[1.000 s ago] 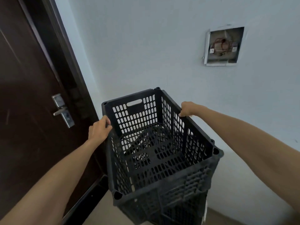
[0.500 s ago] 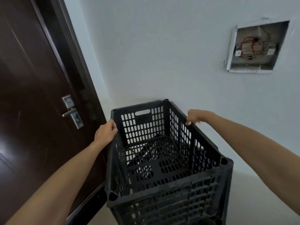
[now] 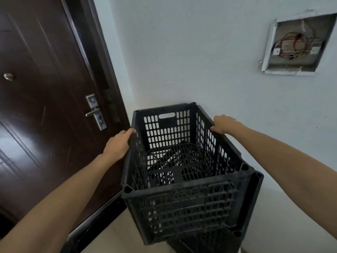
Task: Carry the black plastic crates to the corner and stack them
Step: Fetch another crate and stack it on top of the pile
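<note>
Fingers (image 3: pixel 130 133) of the left hand (image 3: pixel 117 146) and right hand (image 3: pixel 224 124) gripped opposite rims of the upper crate (image 3: pixel 182 203), slightly askew over a lower crate (image 3: pixel 256 196) in the corner, beside the dark door (image 3: pixel 45 88).

Black slotted crate (image 3: pixel 182 179), dark brown door (image 3: pixel 36 88) (silver handle (image 3: pixel 94 110)), pale wall (image 3: pixel 182 52).
</note>
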Available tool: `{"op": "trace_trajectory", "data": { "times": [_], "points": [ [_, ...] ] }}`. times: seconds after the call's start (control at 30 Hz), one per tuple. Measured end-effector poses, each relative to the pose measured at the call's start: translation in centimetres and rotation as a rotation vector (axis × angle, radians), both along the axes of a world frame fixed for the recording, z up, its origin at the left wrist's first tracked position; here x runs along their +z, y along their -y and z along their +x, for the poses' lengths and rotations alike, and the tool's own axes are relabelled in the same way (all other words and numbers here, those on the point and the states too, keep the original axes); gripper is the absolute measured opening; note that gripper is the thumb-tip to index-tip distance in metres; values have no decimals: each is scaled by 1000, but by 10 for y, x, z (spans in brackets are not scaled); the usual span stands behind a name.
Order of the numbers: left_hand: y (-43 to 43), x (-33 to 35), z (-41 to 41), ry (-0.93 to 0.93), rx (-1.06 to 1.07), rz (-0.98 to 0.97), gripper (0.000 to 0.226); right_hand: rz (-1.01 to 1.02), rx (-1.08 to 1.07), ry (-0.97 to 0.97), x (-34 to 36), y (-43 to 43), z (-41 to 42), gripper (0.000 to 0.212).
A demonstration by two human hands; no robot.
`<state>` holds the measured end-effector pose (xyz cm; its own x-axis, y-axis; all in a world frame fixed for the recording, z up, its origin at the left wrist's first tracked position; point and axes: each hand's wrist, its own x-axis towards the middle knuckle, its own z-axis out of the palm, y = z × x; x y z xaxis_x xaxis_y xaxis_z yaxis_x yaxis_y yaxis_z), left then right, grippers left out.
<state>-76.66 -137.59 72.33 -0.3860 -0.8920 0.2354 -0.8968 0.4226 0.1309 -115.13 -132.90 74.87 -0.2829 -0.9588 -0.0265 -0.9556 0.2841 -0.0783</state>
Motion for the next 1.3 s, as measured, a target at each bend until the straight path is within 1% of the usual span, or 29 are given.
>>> {"op": "trace_trajectory", "data": {
  "times": [0.07, 0.13, 0.27, 0.4, 0.53, 0.6, 0.63, 0.73, 0.8, 0.87, 0.97, 1.03, 1.07, 1.13, 1.17, 1.27, 1.3],
  "points": [
    [-11, 1, 13, 133, -75, -49, 46, -18, 13, -172, 1, -5, 10, 49],
    [-15, 1, 23, 236, -134, -79, 53, -56, 66, -238, 2, -8, 25, 60],
    [-9, 5, 34, 320, -222, -136, 50, -71, 196, -202, 17, -11, 82, 65],
    [7, 11, 42, 374, -290, -189, 49, -140, 379, -189, 34, -28, 166, 63],
    [18, 6, 50, 366, -343, -213, 54, -63, 451, -134, 32, -45, 254, 64],
    [24, -1, 58, 330, -377, -220, 57, -45, 431, -74, 22, -48, 293, 70],
    [27, -5, 62, 314, -398, -218, 58, -45, 401, -78, 16, -49, 310, 75],
    [40, -17, 73, 294, -479, -258, 67, -31, 285, -219, -8, -56, 343, 88],
    [49, -20, 72, 259, -526, -305, 67, 30, 207, -267, -21, -63, 350, 88],
    [54, -22, 65, 221, -591, -331, 63, 56, 132, -274, -33, -75, 352, 89],
    [54, -23, 49, 189, -704, -310, 64, -50, 49, -236, -45, -92, 353, 99],
    [55, -23, 41, 195, -740, -307, 68, -126, 14, -186, -46, -98, 354, 104],
    [57, -22, 39, 204, -752, -319, 69, -134, -5, -159, -44, -100, 354, 105],
    [60, -20, 40, 227, -776, -354, 64, -105, -36, -132, -40, -99, 355, 102],
    [61, -18, 41, 237, -790, -374, 58, -81, -45, -132, -38, -98, 355, 98],
    [62, -14, 43, 246, -821, -438, 29, -33, -44, -113, -33, -96, 352, 74],
    [62, -14, 42, 243, -826, -450, 24, -24, -51, -101, -32, -97, 349, 65]
  ]
}}
